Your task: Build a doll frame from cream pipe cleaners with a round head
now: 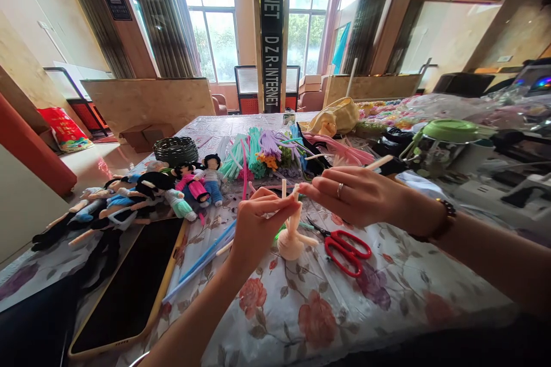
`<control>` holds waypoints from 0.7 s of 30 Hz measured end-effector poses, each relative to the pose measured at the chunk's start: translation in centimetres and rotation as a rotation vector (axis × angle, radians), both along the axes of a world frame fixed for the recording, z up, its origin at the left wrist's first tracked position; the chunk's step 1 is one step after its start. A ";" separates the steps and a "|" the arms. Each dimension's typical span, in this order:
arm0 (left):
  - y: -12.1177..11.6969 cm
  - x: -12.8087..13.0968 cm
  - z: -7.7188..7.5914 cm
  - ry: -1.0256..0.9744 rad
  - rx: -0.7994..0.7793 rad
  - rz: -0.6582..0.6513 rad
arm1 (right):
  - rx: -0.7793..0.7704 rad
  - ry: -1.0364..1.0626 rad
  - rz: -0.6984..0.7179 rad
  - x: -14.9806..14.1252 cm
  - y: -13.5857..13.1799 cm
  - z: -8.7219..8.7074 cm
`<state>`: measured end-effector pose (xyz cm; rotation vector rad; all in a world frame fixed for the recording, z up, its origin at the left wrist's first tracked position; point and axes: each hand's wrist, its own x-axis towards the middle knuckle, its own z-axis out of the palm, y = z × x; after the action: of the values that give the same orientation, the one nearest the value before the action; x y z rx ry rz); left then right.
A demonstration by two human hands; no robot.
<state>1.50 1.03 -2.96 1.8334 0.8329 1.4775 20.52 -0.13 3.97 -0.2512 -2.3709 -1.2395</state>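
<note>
Between my hands hangs a cream pipe-cleaner doll (290, 245), its round end lowest and its thin limbs pointing up and to the side. My left hand (258, 223) pinches its upper part between thumb and fingers. The fingertips of my right hand (357, 195) are closed on the cream tip at the top, close to the left fingers. A cream pipe-cleaner stem (381, 162) sticks out behind the right hand; its other end is hidden. Red-handled scissors (348, 249) lie on the flowered tablecloth (297, 309), just right of the doll.
Several finished dolls (163, 189) lie at the left, beside a phone (133, 284) and a dark woven basket (175, 150). Blue pipe cleaners (206, 258) rest left of my hands. Behind are coloured pipe-cleaner bundles (258, 152), a yellow bag (338, 116) and a green-lidded container (450, 132).
</note>
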 end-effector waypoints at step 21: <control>0.1 0.1 -0.1 -0.134 -0.128 -0.030 | -0.633 0.928 0.023 -2.9 -1.0 -5.5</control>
<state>1.55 1.10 -3.09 1.6275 0.8117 1.4759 17.65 -1.09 -1.52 -0.7897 -1.8116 -0.1895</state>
